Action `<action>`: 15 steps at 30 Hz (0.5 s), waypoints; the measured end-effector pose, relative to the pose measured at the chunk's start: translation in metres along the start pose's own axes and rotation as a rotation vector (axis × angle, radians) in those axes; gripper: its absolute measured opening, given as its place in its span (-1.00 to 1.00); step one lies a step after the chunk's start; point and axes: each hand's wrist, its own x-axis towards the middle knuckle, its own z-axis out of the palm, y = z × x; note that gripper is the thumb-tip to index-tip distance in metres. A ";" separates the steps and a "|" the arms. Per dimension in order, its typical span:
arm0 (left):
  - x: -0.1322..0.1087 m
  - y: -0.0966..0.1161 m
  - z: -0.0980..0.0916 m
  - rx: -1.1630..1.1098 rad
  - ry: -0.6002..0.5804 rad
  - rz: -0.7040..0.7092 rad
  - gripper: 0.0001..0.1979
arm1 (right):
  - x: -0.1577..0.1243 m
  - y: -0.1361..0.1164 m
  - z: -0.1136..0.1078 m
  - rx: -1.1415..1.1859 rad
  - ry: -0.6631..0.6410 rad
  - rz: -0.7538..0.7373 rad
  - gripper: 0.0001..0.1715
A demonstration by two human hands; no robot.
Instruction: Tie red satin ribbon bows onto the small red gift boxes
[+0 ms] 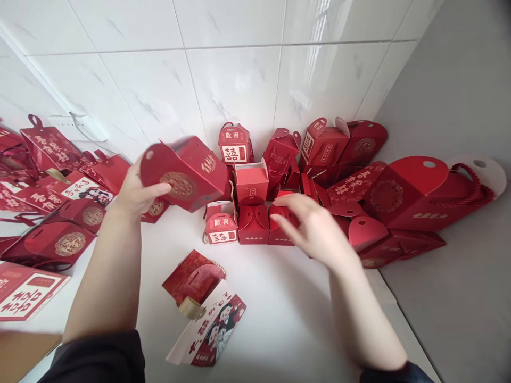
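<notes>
My left hand [139, 186] grips a large red gift box [199, 170] by its rounded flap, thumb over the gold round emblem, and the box is tilted in the air. My right hand [309, 223] reaches over the small red boxes in the middle, its fingers apart, close to a small red box [281, 234]. Whether the fingertips touch that box I cannot tell. Beside it stand another small red box [254, 226] and a red and white box with gold lettering [222, 229]. Behind them rises an open-topped red box [251, 183].
Flattened cartons lie at left, including a red and white carton [30, 292]. In front are a dark red bag [191, 276], a tape roll [191, 307] and a card with cartoon figures [215, 330]. Large red boxes [403, 194] stand at right by a grey panel [459, 133]; tiles back the table.
</notes>
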 end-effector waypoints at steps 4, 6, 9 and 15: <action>0.003 -0.010 -0.004 -0.112 0.279 0.089 -0.20 | 0.017 -0.016 0.072 0.109 -0.132 -0.159 -0.41; 0.002 -0.014 -0.006 -0.083 0.281 0.090 -0.21 | 0.024 -0.024 0.114 0.145 -0.214 -0.224 -0.29; -0.005 -0.018 -0.011 0.005 0.207 0.050 -0.21 | 0.028 -0.031 0.158 0.156 -0.262 -0.263 -0.32; -0.016 -0.022 -0.016 0.014 0.198 0.018 -0.18 | 0.034 -0.037 0.168 0.116 -0.172 -0.239 -0.42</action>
